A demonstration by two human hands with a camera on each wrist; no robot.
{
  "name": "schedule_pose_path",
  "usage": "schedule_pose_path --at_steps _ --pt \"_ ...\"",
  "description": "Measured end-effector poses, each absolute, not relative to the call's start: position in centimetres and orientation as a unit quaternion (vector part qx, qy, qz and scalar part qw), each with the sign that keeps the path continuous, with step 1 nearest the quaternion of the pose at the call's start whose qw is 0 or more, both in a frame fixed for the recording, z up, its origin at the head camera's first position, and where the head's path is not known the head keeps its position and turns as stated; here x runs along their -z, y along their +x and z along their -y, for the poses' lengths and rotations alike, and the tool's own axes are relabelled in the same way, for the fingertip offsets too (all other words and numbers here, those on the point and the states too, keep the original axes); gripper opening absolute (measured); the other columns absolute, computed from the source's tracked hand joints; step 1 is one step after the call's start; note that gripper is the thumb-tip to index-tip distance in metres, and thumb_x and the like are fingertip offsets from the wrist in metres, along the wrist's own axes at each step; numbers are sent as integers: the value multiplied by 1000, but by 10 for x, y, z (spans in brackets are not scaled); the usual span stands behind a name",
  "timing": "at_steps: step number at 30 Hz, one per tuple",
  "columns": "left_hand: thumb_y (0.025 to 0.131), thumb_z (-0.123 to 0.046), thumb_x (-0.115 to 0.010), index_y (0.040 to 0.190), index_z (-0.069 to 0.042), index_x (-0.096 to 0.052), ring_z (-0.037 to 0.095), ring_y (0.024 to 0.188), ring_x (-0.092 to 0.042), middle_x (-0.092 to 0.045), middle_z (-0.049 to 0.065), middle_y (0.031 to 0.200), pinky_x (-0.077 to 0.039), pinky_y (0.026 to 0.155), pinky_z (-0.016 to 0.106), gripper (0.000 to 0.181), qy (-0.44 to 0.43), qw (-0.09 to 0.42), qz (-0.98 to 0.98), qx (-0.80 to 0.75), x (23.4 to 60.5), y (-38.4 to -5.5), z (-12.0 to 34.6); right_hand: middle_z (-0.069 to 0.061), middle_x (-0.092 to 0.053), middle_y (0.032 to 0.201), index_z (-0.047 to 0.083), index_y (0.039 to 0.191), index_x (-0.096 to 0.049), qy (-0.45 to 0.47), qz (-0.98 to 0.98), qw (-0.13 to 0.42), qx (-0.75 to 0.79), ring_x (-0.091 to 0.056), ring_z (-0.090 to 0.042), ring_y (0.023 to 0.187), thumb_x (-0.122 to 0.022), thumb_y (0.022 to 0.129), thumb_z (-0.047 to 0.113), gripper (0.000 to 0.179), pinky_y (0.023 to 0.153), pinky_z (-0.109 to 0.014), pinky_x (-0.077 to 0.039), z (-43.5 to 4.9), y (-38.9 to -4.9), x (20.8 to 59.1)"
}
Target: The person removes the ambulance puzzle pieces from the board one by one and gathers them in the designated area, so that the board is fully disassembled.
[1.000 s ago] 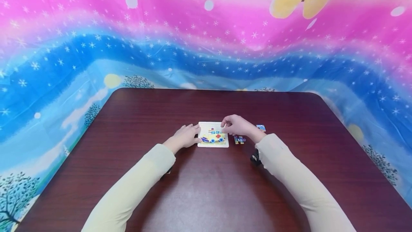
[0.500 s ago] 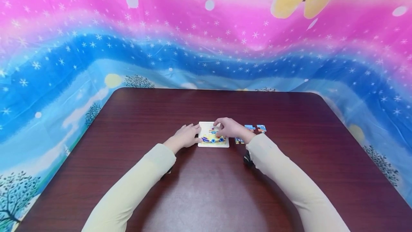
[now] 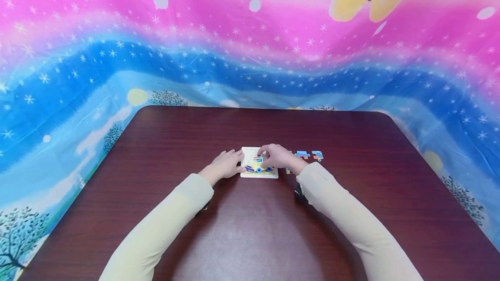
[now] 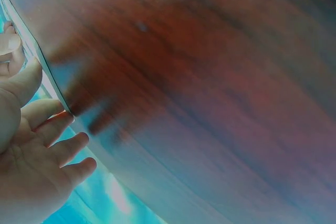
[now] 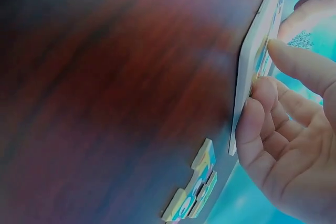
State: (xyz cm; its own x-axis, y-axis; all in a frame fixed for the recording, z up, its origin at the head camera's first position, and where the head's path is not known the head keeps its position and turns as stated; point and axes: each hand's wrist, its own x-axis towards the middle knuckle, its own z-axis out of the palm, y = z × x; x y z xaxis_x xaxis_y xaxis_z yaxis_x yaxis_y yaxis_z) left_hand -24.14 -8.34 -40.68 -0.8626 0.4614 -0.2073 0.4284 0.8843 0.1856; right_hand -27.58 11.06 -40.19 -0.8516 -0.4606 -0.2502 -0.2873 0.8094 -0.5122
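A white-framed jigsaw board (image 3: 259, 177) with a yellow ambulance picture lies flat on the table. At its left edge rests my left hand (image 3: 225, 165), fingers spread and thumb at the near corner; the left wrist view shows these fingertips (image 4: 62, 109) along the board's edge. My right hand (image 3: 278, 157) is over the board's right half, index finger and thumb bent down to the picture and hiding part of it. In the right wrist view, the thumb (image 5: 294, 61) and curled fingers (image 5: 251, 121) meet the board (image 5: 242, 77); I cannot tell whether a puzzle piece is between them.
To the board's right lie several loose puzzle pieces, among them a blue piece (image 3: 302, 154) and another blue one (image 3: 317, 155); the right forearm partly covers a nearer piece (image 3: 288, 171). A patterned cloth (image 3: 250, 55) hangs behind the dark wooden table (image 3: 250, 237).
My right hand has moved left from the board's upper right corner to its middle, now covering the red cross and uncovering pieces to the right. The left hand has stayed put.
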Motion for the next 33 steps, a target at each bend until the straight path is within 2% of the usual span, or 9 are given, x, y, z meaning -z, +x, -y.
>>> schedule_pose_path --at_steps 5,12,16,19,23,33 --pt "92 -34 -55 133 -4 -46 32 132 -28 -34 10 144 -21 106 47 51 230 128 -963 -65 408 -243 83 -7 -53 79 10 106 -59 -209 -926 192 249 -45 -19 63 -70 79 8 29 53 -28 -39 -112 -278 402" --pt "92 -34 -55 134 -4 -45 32 132 -27 -34 10 144 -21 106 47 53 228 130 -962 -68 407 -242 83 -6 -52 92 9 102 -52 -218 -924 177 259 -48 -20 79 -69 78 2 29 67 -31 -43 -112 -282 404" --pt "92 -34 -55 132 -4 -46 32 132 -28 -35 10 144 -21 106 47 51 232 127 -962 -67 407 -243 83 -5 -51 87 7 102 -52 -217 -922 167 273 -48 -18 76 -67 79 1 29 66 -29 -41 -112 -281 404" --pt "92 -33 -56 132 -3 -47 33 131 -29 -35 11 143 -22 105 48 51 234 123 -962 -66 408 -244 83 -5 -54 83 4 99 -56 -210 -914 167 304 -50 -16 72 -65 82 0 20 63 -27 -43 -113 -280 403" --pt "92 -34 -55 133 -3 -46 33 131 -28 -35 11 144 -22 106 48 52 232 126 -962 -63 408 -244 83 -9 -60 75 -2 95 -60 -183 -891 193 369 -55 -16 63 -59 88 0 7 57 -27 -47 -116 -280 403" --pt "92 -33 -55 134 -4 -45 33 132 -28 -34 10 144 -21 106 48 52 231 128 -962 -61 408 -243 83 -7 -61 74 2 87 -60 -176 -877 190 404 -57 -18 63 -65 86 8 9 56 -29 -50 -127 -286 407"
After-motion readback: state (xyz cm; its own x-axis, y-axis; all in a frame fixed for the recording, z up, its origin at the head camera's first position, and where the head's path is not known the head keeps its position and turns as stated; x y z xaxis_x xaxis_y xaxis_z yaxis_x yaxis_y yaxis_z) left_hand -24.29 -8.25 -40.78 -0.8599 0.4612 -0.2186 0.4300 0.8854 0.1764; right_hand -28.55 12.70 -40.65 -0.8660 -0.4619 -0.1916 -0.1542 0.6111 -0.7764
